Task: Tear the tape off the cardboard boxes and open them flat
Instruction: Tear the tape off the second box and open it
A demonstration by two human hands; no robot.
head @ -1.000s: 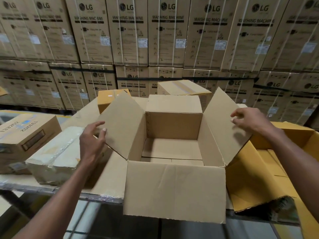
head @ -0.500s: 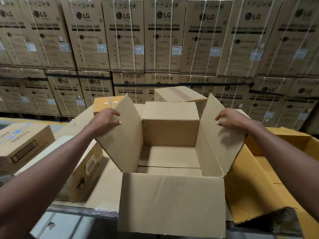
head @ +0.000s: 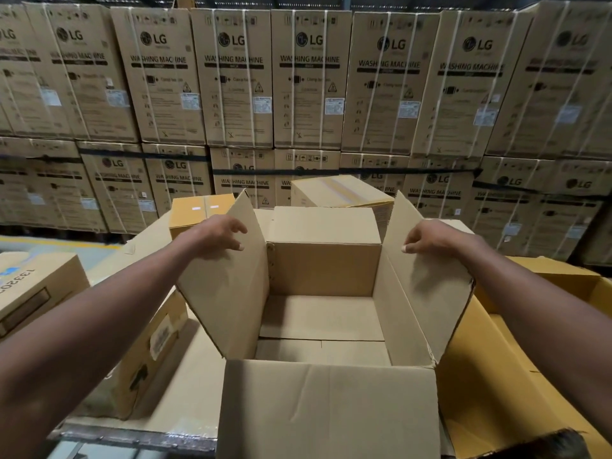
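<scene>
- An open cardboard box (head: 326, 326) is sitting at the centre of the tabletop (head: 185, 385), mouth upward, interior bare, all four top flaps unfolded.
- The left flap (head: 228, 286) is standing up and leaning outward; the right flap (head: 427, 286) is doing the same on the opposite side.
- The near flap (head: 328, 412) is hanging down over the tabletop's front edge toward the person; the far flap (head: 326, 225) is lying folded back behind the box.
- The left hand (head: 217, 238) is grasping the upper outer edge of the left flap, fingers curling over the edge and the thumb pressing on the inner face.
- The right hand (head: 430, 238) is gripping the upper outer edge of the right flap, the fingers curling round the edge with the fingertips showing on the inner face.
- Both forearms are reaching in from the lower corners, bare.
- A yellow opened box (head: 503, 376) is lying just beside the central box on the right, partly under the right arm.
- A closed labelled carton (head: 145, 352) is resting on the tabletop to the left, under the left arm; another carton with printed digits (head: 36, 286) is sitting further left.
- A small yellow-brown box (head: 198, 212) and a taped box (head: 341, 192) are standing behind the central box.
- Stacked washing-machine cartons (head: 308, 77), strapped, are filling the background wall.
</scene>
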